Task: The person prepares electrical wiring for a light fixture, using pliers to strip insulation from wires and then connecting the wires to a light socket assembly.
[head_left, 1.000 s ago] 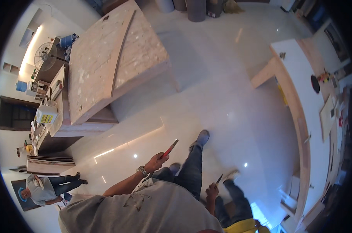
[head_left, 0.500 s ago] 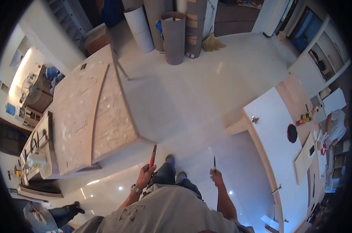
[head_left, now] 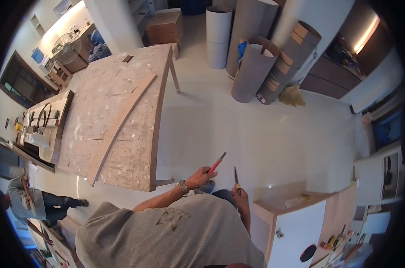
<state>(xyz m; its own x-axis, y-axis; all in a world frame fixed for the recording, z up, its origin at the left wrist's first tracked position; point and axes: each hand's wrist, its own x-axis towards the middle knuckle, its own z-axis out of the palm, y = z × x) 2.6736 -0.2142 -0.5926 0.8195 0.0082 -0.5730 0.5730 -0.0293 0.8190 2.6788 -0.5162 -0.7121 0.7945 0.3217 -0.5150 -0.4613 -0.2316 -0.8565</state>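
Note:
My left hand (head_left: 197, 178), with a metal watch on its wrist, is closed around a red-handled tool (head_left: 216, 163) with a flat grey end, pointing up and to the right. Lower and to the right, my right hand (head_left: 241, 199) grips a slim dark-bladed tool (head_left: 236, 177) with a yellow-and-black handle, its tip pointing up. Both tools are held in the air, apart from each other. The exact kind of either is too small to make out. Nearest to my left hand is the worn wooden worktable (head_left: 84, 134), with a long thin wooden strip (head_left: 122, 120) lying across it.
A white-faced wooden cabinet (head_left: 300, 228) lies to my lower right, bearing a black round object (head_left: 307, 253). Tall rolled sheets (head_left: 253, 71) and a straw broom (head_left: 292, 95) stand at the back. Another person (head_left: 28, 196) is at the far left.
My view and body have turned to the right; the worktable now appears nearer the middle. My hands have come closer together, and the left tool now slants to the right. Both tools are still held.

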